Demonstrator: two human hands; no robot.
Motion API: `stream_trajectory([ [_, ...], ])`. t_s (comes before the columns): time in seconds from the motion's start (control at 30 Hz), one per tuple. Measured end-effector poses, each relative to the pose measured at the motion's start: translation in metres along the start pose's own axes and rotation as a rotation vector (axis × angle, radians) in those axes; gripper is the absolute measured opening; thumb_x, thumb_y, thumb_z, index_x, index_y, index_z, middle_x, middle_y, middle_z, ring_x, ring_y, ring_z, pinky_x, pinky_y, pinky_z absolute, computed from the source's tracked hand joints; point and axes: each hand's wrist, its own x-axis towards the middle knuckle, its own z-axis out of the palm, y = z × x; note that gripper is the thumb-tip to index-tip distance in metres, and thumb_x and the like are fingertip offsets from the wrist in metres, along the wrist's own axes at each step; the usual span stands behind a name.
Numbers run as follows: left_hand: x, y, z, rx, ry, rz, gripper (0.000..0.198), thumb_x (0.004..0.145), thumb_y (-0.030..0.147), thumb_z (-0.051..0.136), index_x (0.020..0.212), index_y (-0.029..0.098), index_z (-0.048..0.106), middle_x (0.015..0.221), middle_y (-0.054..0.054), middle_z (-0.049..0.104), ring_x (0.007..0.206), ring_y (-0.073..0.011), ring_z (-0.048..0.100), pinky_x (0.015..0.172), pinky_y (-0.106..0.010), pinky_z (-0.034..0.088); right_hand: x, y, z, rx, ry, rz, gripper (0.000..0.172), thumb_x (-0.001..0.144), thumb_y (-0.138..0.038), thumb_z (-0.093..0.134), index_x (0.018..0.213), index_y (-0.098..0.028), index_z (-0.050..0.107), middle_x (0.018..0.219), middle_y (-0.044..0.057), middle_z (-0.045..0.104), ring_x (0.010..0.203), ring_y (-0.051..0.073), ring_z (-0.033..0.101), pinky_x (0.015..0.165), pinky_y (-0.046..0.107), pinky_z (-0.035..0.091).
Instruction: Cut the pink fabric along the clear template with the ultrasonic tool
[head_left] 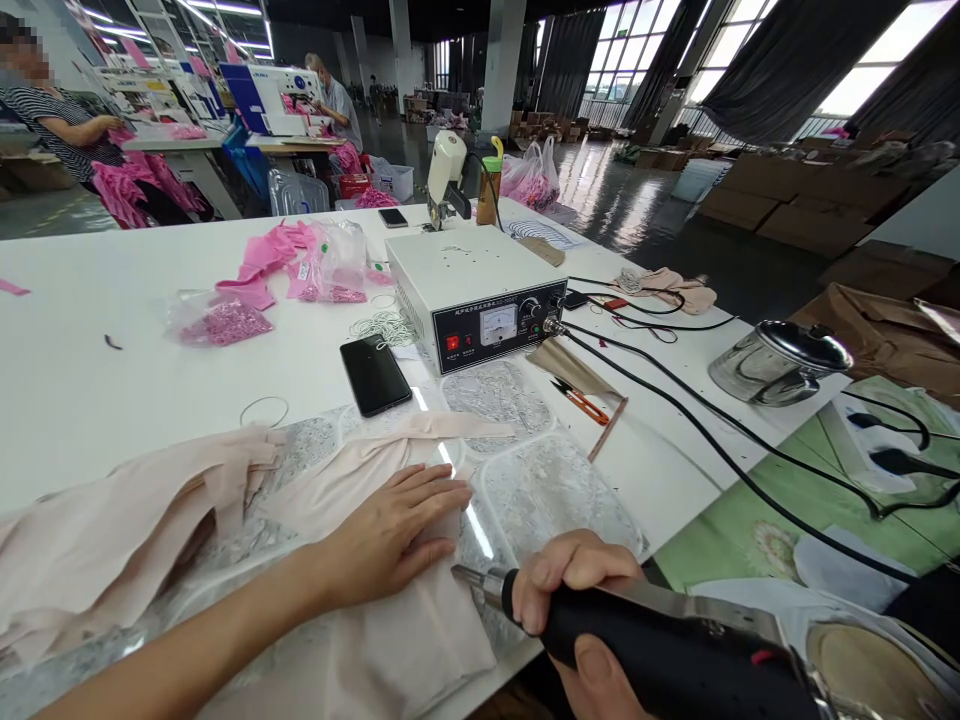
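My left hand (401, 525) lies flat, fingers stretched out, on a pale pink fabric piece (420, 635) spread over a grey marble-patterned sheet (555, 490). In my right hand (581, 590) is a black handheld ultrasonic cutter (667, 640) with a metal tip. The tip points left, close to the fabric's edge near my left thumb; whether it touches the cloth I cannot tell. To the left lies a stack of similar pale pink fabric pieces (120, 535).
Behind the sheet stands a white control box (487, 300) with black cables running right. Around it are a phone (375, 375), orange thread snips (581, 400), a metal mug (776, 365) and bags of pink pieces (225, 320). Two people work at sewing machines (266, 98) beyond the table.
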Motion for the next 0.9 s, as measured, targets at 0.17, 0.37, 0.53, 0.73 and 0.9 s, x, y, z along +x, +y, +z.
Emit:
stream_trajectory([
  [0.17,-0.001,0.003,-0.001,-0.012,0.018,-0.002,0.044,0.098,0.027,0.052,0.139,0.020,0.037,0.139,-0.011,0.054,0.137,-0.0274,0.041,0.111,-0.052,0.037,0.003,-0.001,0.003,-0.012,0.023,-0.024,0.017,0.091,-0.036,0.050,0.104,-0.027,0.050,0.087,0.002,0.051,0.060,0.012,0.055,0.051,0.029,0.048],
  [0.37,-0.001,0.002,0.004,0.015,0.055,-0.012,0.020,0.099,0.028,0.049,0.117,0.018,0.049,0.137,-0.013,0.056,0.138,-0.0276,0.041,0.111,-0.052,0.038,0.003,0.003,0.001,-0.013,0.084,-0.022,0.015,0.090,-0.037,0.054,0.100,-0.027,0.054,0.083,0.001,0.055,0.056,0.012,0.057,0.049,0.029,0.050],
  [0.53,-0.001,0.004,0.007,0.073,0.085,-0.028,0.014,0.098,0.030,0.052,0.105,0.019,0.051,0.134,-0.012,0.059,0.137,-0.0286,0.042,0.108,-0.051,0.040,0.003,0.008,-0.012,0.156,-0.197,-0.050,0.020,0.098,-0.039,0.041,0.106,-0.033,0.058,0.080,0.001,0.063,0.046,0.012,0.060,0.041,0.028,0.052],
  [0.73,-0.001,0.006,0.010,0.160,0.104,-0.015,0.017,0.097,0.035,0.053,0.102,0.019,0.051,0.136,-0.011,0.058,0.138,-0.0308,0.040,0.106,-0.053,0.041,0.002,-0.008,-0.012,0.012,-0.091,0.064,0.016,0.089,-0.035,0.060,0.105,-0.031,0.059,0.082,0.004,0.068,0.059,0.018,0.068,0.053,0.035,0.057],
  [0.9,-0.001,0.005,0.011,0.185,0.097,-0.001,0.017,0.096,0.035,0.055,0.102,0.019,0.052,0.136,-0.011,0.058,0.138,-0.0310,0.040,0.106,-0.053,0.041,0.009,0.011,-0.018,0.145,-0.253,-0.081,0.019,0.093,-0.038,0.052,0.111,-0.035,0.056,0.078,0.002,0.067,0.046,0.015,0.063,0.041,0.029,0.054],
])
